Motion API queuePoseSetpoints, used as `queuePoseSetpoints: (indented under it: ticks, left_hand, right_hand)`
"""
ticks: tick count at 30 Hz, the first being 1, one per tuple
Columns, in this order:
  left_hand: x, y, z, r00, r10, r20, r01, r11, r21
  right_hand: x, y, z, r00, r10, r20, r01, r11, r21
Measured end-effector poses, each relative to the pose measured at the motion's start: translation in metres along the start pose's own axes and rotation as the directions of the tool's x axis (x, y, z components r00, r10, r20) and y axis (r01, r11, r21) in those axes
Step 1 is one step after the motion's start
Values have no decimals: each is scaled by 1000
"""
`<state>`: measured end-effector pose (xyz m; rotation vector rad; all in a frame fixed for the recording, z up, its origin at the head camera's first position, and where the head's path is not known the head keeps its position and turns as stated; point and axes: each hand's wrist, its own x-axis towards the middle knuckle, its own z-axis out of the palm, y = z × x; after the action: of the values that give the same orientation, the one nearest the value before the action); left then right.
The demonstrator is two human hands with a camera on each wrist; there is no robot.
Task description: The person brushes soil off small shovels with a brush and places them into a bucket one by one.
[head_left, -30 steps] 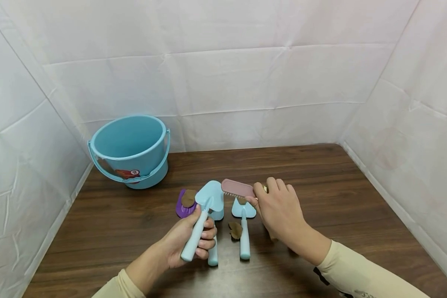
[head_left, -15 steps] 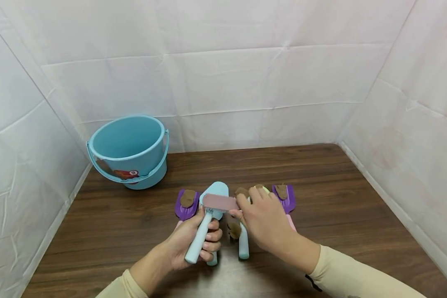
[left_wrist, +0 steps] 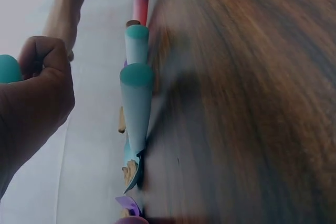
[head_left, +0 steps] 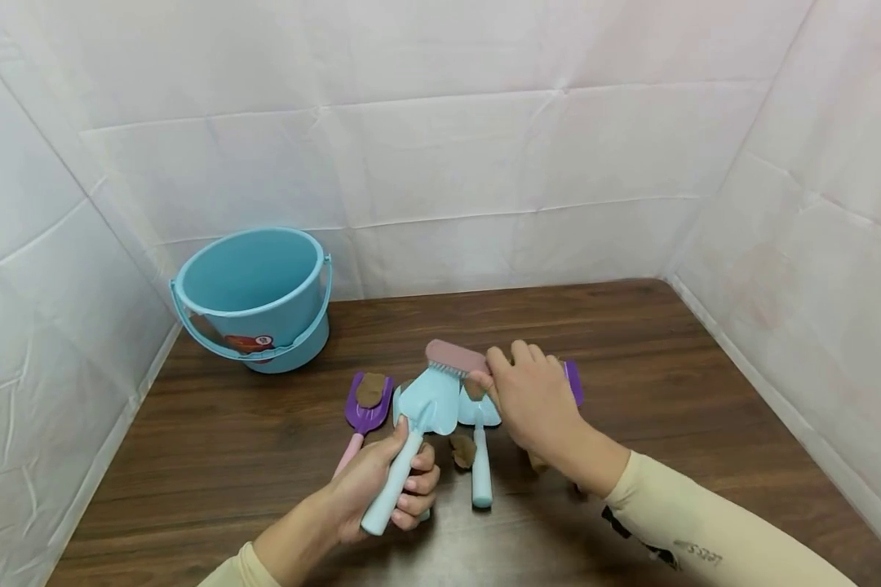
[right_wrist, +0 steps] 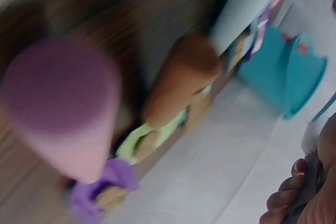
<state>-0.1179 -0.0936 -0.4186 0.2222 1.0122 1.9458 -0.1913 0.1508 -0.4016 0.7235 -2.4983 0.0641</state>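
Note:
My left hand (head_left: 392, 493) grips the pale handle of a light-blue toy trowel (head_left: 427, 405), its blade up and tilted above the table. A pink brush (head_left: 455, 356) with short pale bristles is in my right hand (head_left: 539, 399), and the bristles meet the blade near its tip. Behind the held trowel another light-blue one is mostly covered. Just right of it lies a light-blue trowel (head_left: 481, 477) with a brown lump on its blade. Beside its handle sits another brown lump (head_left: 462, 451). At the left a purple shovel (head_left: 365, 420) with a pink handle carries a lump.
A blue bucket (head_left: 286, 326) with its handle hanging forward stands at the back left, near the white cloth wall (head_left: 440, 163). Right of my right hand, a purple shovel (head_left: 574, 383) shows partly. A green shovel (right_wrist: 163, 132) with brown lumps lies beside it. The table (head_left: 668, 456) is dark wood.
The brush moved left and down onto the trowel blade, then up and right to its tip, where the bristles now show. The left hand shifted slightly right with the trowel.

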Motion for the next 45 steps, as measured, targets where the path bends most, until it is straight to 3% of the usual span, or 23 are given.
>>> queuePoseSetpoints:
  ticks: [4,11,13,21,25,30,33,36,39,45]
  left_hand:
    - [-1,0,-1,1000,2,-23,-2,1000,-14]
    - [1,1,-2,999,-5,-44,4,1000,-17]
    - [1,1,-2,999,-6,-40,6,1000,-10]
    - [-1,-4,0,996,22,-87,-7,987,162]
    - [0,-4,1,994,33,-100,-14,984,177]
    - [1,-1,0,992,35,-117,-16,988,156]
    - [2,1,0,992,31,-122,-13,989,146]
    - [3,3,1,994,34,-103,-21,991,130]
    - [3,3,1,995,46,-86,-36,993,116]
    - [2,2,0,996,51,-72,-43,992,118]
  right_hand:
    - [1,4,-1,1000,14,5,-14,1000,25]
    - [-13,-31,-17,988,-154,-15,154,980,124]
    - [-15,-36,-16,987,-161,-20,163,979,119]
    - [-8,-6,0,997,-1,75,-5,997,73]
    - [-6,6,2,994,58,88,-64,996,64]
    - [-11,-12,-14,999,-35,15,33,993,112]
    - [-14,-30,-24,991,-130,-32,133,984,117]
    - [-15,-38,-26,984,-169,-54,173,981,91]
    - [-13,-32,-21,990,-137,-41,139,989,57]
    - [-6,-1,-4,999,19,33,-19,1000,-2]
